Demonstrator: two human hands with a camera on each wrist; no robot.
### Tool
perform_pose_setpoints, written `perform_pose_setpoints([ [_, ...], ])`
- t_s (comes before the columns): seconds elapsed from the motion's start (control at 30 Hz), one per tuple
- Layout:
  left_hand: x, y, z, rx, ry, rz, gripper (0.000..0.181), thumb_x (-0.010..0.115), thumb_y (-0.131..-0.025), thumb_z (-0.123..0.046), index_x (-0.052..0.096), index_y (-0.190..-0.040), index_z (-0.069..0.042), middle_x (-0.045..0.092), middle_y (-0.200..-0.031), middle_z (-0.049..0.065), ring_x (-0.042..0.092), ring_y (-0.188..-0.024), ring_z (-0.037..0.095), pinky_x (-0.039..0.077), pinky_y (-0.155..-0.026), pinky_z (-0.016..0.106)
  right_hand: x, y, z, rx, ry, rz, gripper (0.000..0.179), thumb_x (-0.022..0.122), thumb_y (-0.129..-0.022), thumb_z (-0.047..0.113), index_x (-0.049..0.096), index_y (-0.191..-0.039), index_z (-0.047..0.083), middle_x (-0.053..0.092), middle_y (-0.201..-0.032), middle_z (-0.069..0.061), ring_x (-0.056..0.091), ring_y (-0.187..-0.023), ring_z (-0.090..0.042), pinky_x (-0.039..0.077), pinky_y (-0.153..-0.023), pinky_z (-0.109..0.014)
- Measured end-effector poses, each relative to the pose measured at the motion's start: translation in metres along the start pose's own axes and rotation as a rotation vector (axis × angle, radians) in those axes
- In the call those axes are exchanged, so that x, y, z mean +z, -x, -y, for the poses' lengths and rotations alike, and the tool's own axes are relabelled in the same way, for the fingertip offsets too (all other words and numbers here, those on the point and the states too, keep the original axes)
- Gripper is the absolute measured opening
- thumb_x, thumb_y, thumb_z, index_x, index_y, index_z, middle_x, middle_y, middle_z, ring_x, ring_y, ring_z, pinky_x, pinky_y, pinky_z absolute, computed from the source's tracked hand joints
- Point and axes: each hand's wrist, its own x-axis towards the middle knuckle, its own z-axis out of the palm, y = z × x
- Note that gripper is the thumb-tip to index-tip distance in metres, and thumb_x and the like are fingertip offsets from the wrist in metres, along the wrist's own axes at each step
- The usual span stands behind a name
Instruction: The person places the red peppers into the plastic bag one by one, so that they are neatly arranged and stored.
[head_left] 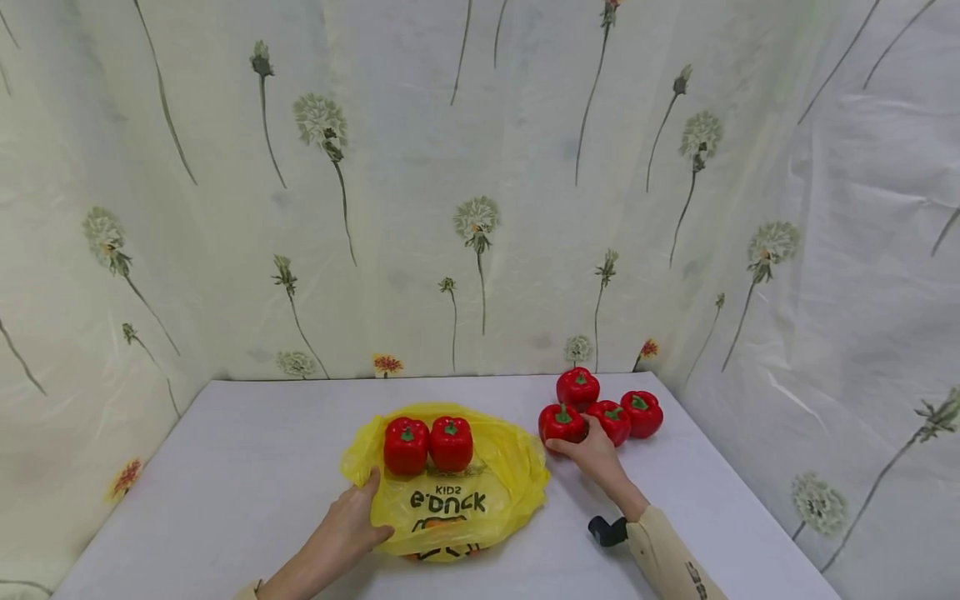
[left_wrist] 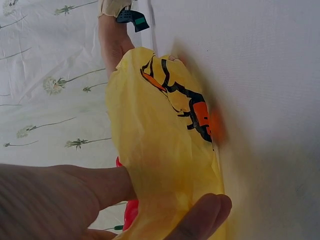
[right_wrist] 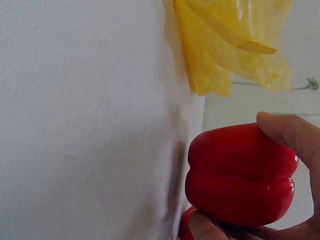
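White table, yellow bag, red peppers

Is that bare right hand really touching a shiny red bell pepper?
Touching. The right wrist view shows the right hand holding the shiny red bell pepper, its fingers plainly against the skin.

Bag, two peppers inside: mainly right of fingers, left hand. One pepper: between fingers, right hand. Three more peppers: behind and right of those.
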Motion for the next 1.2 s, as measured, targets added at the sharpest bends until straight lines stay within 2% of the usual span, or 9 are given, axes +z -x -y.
perform_pose_setpoints([
  [0.4, -0.001, 0.000, 0.000, 0.006, 0.005, 0.001, 0.089, 0.083, -0.071, -0.009, 0.033, -0.142, 0.014, 0.044, -0.137, 0.038, 0.059, -0.099, 0.031, 0.057, -0.077, 0.042, -0.008, 0.002, 0.005, -0.022, -0.004, 0.001, 0.108, 0.079, -0.074, 0.050, 0.019, -0.149, 0.001, 0.030, -0.150, -0.026, 0.033, -0.134, -0.045, 0.043, -0.101, -0.058],
  [0.53, -0.001, 0.001, 0.000, 0.015, -0.002, -0.006, 0.089, 0.083, -0.071, -0.009, 0.034, -0.141, 0.015, 0.045, -0.136, 0.038, 0.059, -0.107, 0.035, 0.055, -0.082, 0.046, -0.009, 0.002, 0.006, -0.028, -0.011, 0.005, 0.109, 0.078, -0.073, 0.052, 0.020, -0.149, 0.001, 0.031, -0.149, -0.026, 0.033, -0.133, -0.044, 0.043, -0.101, -0.058],
  [0.83, -0.001, 0.001, -0.001, 0.009, -0.011, 0.000, 0.090, 0.083, -0.070, -0.009, 0.034, -0.141, 0.014, 0.044, -0.137, 0.037, 0.058, -0.108, 0.034, 0.054, -0.086, 0.049, -0.012, 0.004, 0.012, -0.012, -0.020, 0.004, 0.107, 0.079, -0.074, 0.048, 0.019, -0.150, 0.003, 0.030, -0.150, -0.025, 0.031, -0.134, -0.043, 0.044, -0.100, -0.058],
  [1.03, -0.001, 0.002, -0.001, 0.011, -0.009, -0.011, 0.089, 0.083, -0.071, -0.009, 0.034, -0.142, 0.014, 0.044, -0.137, 0.037, 0.058, -0.108, 0.036, 0.055, -0.082, 0.047, -0.016, 0.008, 0.018, -0.016, -0.018, 0.001, 0.107, 0.078, -0.075, 0.049, 0.018, -0.151, 0.004, 0.027, -0.152, -0.026, 0.030, -0.135, -0.043, 0.043, -0.100, -0.059],
  [1.2, -0.001, 0.002, -0.001, 0.024, -0.001, -0.007, 0.090, 0.083, -0.071, -0.009, 0.033, -0.142, 0.015, 0.044, -0.136, 0.039, 0.059, -0.100, 0.033, 0.056, -0.074, 0.041, -0.018, 0.012, 0.025, -0.037, -0.033, 0.002, 0.106, 0.079, -0.075, 0.048, 0.019, -0.151, 0.004, 0.030, -0.151, -0.025, 0.032, -0.135, -0.043, 0.045, -0.100, -0.057],
])
